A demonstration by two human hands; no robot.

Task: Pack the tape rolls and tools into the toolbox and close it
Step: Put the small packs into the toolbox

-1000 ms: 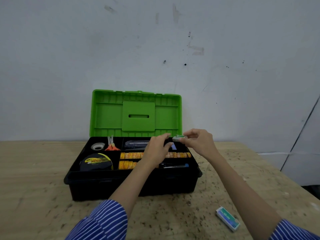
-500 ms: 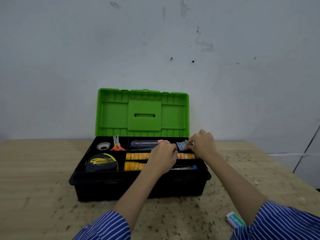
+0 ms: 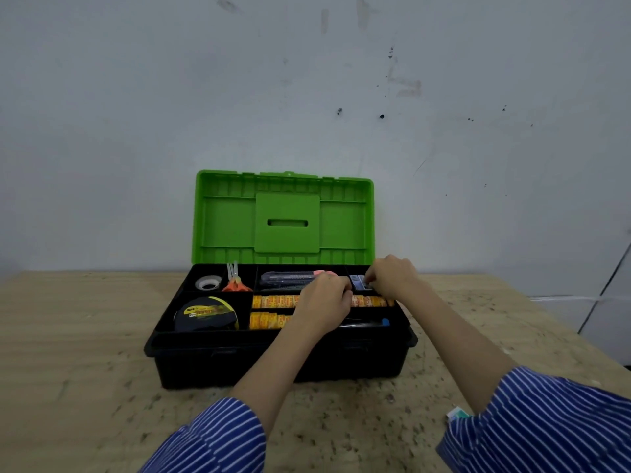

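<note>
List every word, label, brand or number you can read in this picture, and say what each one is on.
None can be read.
Tape measure: yellow label with dark print, too blurred.
Yellow strips in the toolbox: orange marks, too small.
Small box at the right hand: print too small.
Green-and-white packet on the table: mostly hidden by the sleeve.

small box (image 3: pixel 457 413) mostly behind right sleeve (image 3: pixel 546 418), left hand (image 3: pixel 326 302) perhaps hiding tape rolls (image 3: pixel 273 301)

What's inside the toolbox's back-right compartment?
A small blue-and-white box lies there, the right hand on it. Whatever sits under the box and hand is covered. The left hand hides the neighbouring slots.
</note>
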